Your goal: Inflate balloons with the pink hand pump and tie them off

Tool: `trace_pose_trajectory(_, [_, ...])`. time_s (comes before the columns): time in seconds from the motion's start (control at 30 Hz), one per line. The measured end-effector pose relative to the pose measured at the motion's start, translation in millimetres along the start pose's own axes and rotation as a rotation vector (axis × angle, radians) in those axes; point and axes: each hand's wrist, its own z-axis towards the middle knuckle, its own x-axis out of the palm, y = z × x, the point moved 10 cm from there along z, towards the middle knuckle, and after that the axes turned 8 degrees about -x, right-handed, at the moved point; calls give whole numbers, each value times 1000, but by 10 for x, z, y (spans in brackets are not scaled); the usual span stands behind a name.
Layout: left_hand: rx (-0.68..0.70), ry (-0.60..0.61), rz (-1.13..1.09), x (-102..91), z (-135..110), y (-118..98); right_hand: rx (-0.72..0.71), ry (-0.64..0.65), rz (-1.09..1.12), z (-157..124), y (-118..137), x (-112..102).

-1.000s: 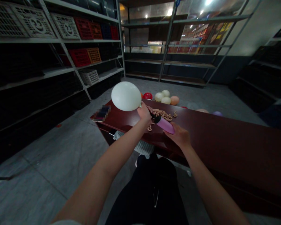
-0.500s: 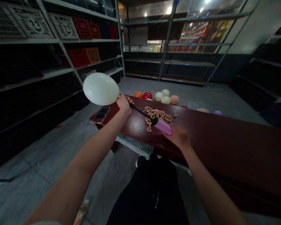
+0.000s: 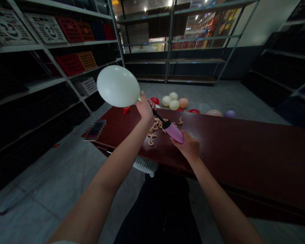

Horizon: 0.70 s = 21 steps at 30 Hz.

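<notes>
A pale, mint-white balloon [image 3: 118, 86] sticks out to the left, inflated, with its neck pinched in my left hand [image 3: 146, 109]. That same hand is closed around the far end of a hand balloon pump [image 3: 175, 132], where the join between neck and nozzle is hidden by my fingers. A short length of black rod shows between my left hand and the pump's pink-purple body. My right hand [image 3: 187, 146] grips the near end of this body. Under the pump, a heap of beige uninflated balloons [image 3: 156, 125] lies on the dark red table [image 3: 234, 149].
A phone-like dark object [image 3: 95, 129], blurred out, lies at the table's left end, with a small red item [image 3: 126, 110] behind it. Inflated balloons [image 3: 174, 104] rest on the floor beyond. Shelves with crates [image 3: 69, 64] line the left. A ribbed grey cushion [image 3: 145, 165] is below the table edge.
My hands have come closer together, and less of the pump's black rod shows. The balloon looks slightly bigger. The whole view has shifted a little.
</notes>
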Motion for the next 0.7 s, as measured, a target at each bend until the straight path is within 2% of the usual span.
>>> trace_pose_trajectory(0.07, [-36,28,29,72,-79,270,22,2,-7,6,-23,4])
trace_pose_trajectory(0.17, [-121,12,14,54,-174,647,57,17,-39,13,-54,7])
trace_pose_trajectory(0.27, [-173,-2,-11,-30,-206,815,68,58,-60,24,-53,28])
trace_pose_trajectory(0.37, [-191,-35,-47,-194,-199,799,33,98,-54,33,6,55])
trace_pose_trajectory(0.53, [-229,-158,-103,-603,-228,709,-107,120,-19,21,196,59])
trace_pose_trajectory(0.7, [-176,-216,-125,-897,-205,448,-193,136,-24,-28,306,60])
